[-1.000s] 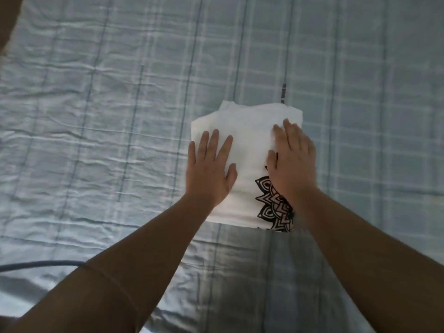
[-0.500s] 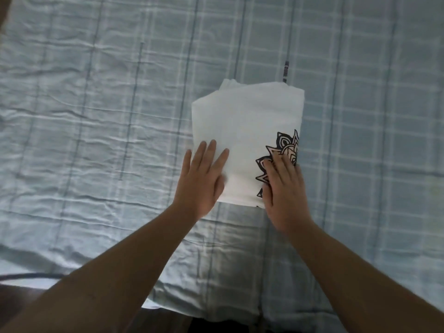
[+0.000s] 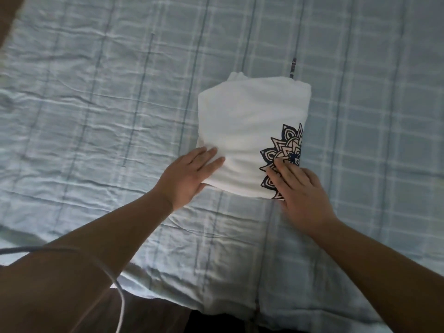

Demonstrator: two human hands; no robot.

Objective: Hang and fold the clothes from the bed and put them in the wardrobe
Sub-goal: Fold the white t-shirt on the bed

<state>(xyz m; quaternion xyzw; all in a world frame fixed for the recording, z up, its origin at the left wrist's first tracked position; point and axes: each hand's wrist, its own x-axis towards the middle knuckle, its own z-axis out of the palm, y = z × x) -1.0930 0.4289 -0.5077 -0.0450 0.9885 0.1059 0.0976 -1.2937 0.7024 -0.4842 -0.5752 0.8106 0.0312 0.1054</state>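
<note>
A folded white shirt with a dark mandala print at its right edge lies on the bed, which has a light blue checked sheet. My left hand is at the shirt's near left corner. Its fingers lie on top and its thumb sits at the underside of the edge, which is slightly raised. My right hand rests flat over the near right corner, fingertips on the print and covering that corner.
The sheet spreads wide on all sides of the shirt. The bed's near edge runs along the bottom, with dark floor below it. A thin grey cable loops over my left forearm. A brown surface shows at the top left corner.
Both hands slid from the middle of the shirt toward me to its near corners. The mandala print is uncovered. My left hand now pinches the corner instead of pressing flat.
</note>
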